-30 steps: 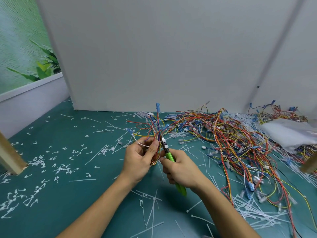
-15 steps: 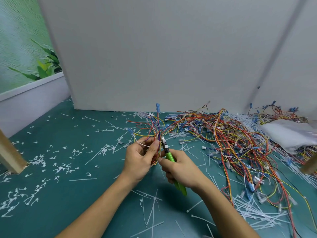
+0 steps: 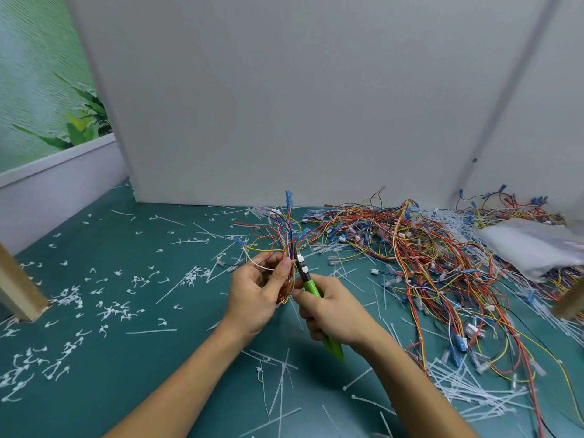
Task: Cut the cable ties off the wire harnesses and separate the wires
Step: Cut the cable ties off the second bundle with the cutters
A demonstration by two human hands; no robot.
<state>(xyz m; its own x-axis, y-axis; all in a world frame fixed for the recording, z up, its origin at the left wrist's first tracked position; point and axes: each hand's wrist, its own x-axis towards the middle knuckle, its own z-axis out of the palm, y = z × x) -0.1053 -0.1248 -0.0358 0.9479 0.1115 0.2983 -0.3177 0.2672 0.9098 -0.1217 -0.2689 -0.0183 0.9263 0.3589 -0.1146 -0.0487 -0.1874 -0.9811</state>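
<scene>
The tangled heap of multicoloured wire harnesses point(image 3: 426, 257) fills the frame's right half on the green-matted desk point(image 3: 142, 374), a clear plastic bag point(image 3: 531, 251) lying on its far right end. White snipped cable-tie scraps point(image 3: 110, 312) lie scattered at left; a grey upright board point(image 3: 284, 105) stands behind everything.

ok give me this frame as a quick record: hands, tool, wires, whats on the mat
left hand: grips wire harness, wires fanning upward
right hand: grips cutter by its green handles
cutter tip: at the harness, beside the left thumb
loose wire pile: on green mat, right of the hands
cut cable ties: scattered over the mat
plastic bag: far right, on the wire pile
tie under the blades: cannot tell
</scene>
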